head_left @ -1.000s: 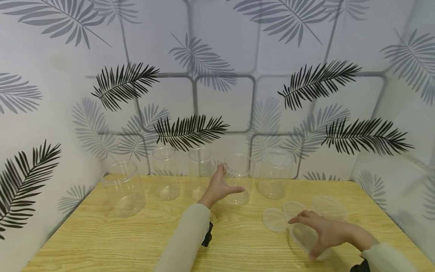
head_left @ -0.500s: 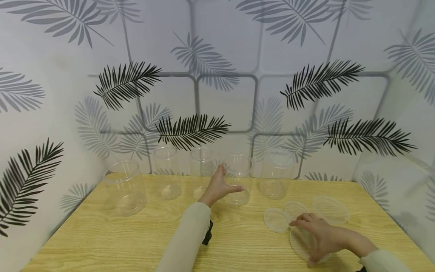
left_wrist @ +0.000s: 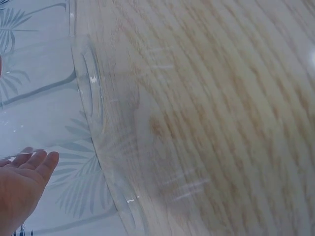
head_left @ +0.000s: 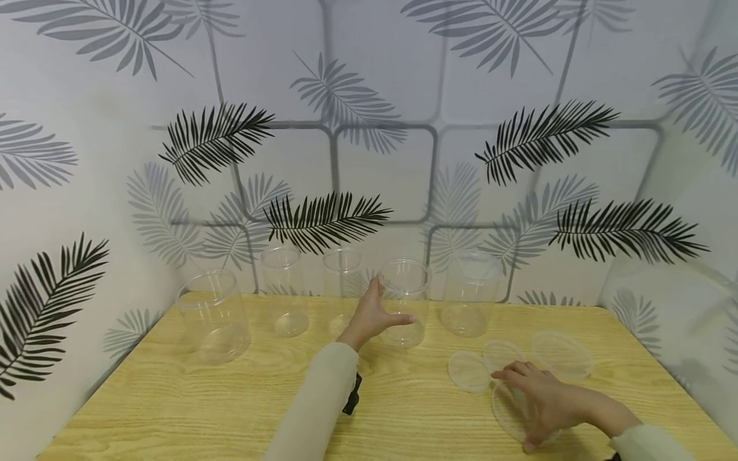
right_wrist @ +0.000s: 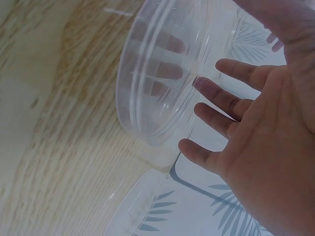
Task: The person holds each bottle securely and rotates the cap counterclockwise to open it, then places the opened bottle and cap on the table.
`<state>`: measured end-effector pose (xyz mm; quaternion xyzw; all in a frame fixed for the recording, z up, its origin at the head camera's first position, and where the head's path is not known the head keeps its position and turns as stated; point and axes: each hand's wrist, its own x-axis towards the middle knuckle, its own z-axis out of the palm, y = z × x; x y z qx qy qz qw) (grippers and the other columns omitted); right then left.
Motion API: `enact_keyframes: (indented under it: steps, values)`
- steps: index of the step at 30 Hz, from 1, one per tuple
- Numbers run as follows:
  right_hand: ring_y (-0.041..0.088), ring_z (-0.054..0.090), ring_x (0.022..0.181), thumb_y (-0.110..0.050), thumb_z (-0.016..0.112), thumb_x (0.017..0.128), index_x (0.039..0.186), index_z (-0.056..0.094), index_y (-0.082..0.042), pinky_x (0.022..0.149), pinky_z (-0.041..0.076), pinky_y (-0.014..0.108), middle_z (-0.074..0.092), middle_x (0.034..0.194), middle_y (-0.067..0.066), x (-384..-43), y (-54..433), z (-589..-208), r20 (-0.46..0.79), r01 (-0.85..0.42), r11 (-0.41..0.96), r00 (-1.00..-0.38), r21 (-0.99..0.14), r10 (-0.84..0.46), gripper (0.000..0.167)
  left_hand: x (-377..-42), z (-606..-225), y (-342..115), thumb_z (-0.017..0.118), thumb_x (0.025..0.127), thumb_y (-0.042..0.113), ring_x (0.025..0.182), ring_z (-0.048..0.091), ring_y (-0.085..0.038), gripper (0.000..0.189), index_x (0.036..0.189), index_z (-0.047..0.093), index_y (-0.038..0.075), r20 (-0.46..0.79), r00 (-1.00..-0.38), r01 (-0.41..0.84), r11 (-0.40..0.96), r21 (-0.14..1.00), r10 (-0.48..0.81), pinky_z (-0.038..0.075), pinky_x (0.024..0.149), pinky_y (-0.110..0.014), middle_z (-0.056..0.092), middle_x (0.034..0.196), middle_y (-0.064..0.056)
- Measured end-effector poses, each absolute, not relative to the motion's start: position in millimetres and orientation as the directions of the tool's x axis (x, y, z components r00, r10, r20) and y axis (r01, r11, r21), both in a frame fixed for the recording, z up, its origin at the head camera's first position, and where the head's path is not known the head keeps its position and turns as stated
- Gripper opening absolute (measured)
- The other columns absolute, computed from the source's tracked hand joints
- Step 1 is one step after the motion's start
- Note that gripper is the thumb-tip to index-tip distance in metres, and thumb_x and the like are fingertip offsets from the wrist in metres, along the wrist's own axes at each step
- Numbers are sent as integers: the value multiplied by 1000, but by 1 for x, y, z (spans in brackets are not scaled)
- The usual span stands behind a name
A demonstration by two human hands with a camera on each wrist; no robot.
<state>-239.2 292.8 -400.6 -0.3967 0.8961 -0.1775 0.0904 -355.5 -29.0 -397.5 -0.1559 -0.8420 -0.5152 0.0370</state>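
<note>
My left hand point(head_left: 371, 317) is at a clear plastic jar point(head_left: 418, 307) standing upright on the table, its fingers along the jar's left side and the thumb across its front. In the left wrist view the fingertips point(left_wrist: 47, 164) lie right at the jar's outline. Over the right part of the table, my right hand point(head_left: 548, 400) spans a round clear lid point(head_left: 508, 410), thumb at its near edge and fingers at its far edge. Part of that lid is hidden under the palm. In the right wrist view the fingers are spread, their tips close to the lid's rim point(right_wrist: 140, 98).
More clear jars stand along the back, such as the wide jar point(head_left: 210, 314) at far left and one jar point(head_left: 469, 294) right of my left hand. Flat clear lids lie near my right hand: a small lid point(head_left: 468, 371) and a larger lid point(head_left: 562, 354). A patterned wall point(head_left: 380, 173) rises behind.
The lid under my right hand has gone from slightly tilted to flat on the table, and the right thumb has shifted slightly nearer. My left hand stays at its jar.
</note>
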Motion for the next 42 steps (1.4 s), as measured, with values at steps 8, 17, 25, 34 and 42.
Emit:
enact_keyframes:
  steps: [8,17,25,34,42]
  values:
    - [47,39,112,-42,78,66,132,36,2,75,37,69,40,128,22,-242,291,-396,-8,-656,640,-696,-401,-718,89,-354,-393,-31,81,65,37,139,20,-31,116,147,4,6,270,-940,338,443,830,211,22,112,-45,15,152,-15]
    - [50,37,117,-39,75,72,131,40,-1,80,40,64,40,131,27,-252,286,-383,111,-627,668,-757,-401,-644,79,-355,-380,-32,81,65,37,138,21,-28,113,147,8,9,344,-923,385,457,802,173,23,111,-45,19,151,-10]
    - [40,44,117,-31,73,77,130,42,-4,88,40,59,47,128,17,-270,284,-371,293,-587,712,-809,-384,-509,67,-354,-362,-29,80,66,38,138,22,-26,109,146,12,10,389,-897,441,475,762,209,25,111,-43,20,151,-9]
    - [37,42,115,-19,69,82,131,40,-1,90,37,56,46,127,19,-290,284,-355,491,-596,685,-783,-420,-380,60,-352,-343,-29,77,68,46,137,26,-24,104,146,17,12,433,-864,499,545,674,256,27,111,-42,25,150,-7]
    - [41,36,121,-19,63,86,133,36,1,94,34,59,39,133,24,-310,281,-345,513,-536,638,-822,-552,-247,58,-344,-327,-20,73,74,43,137,27,-24,94,145,20,10,441,-846,531,562,634,302,27,111,-40,26,149,-7]
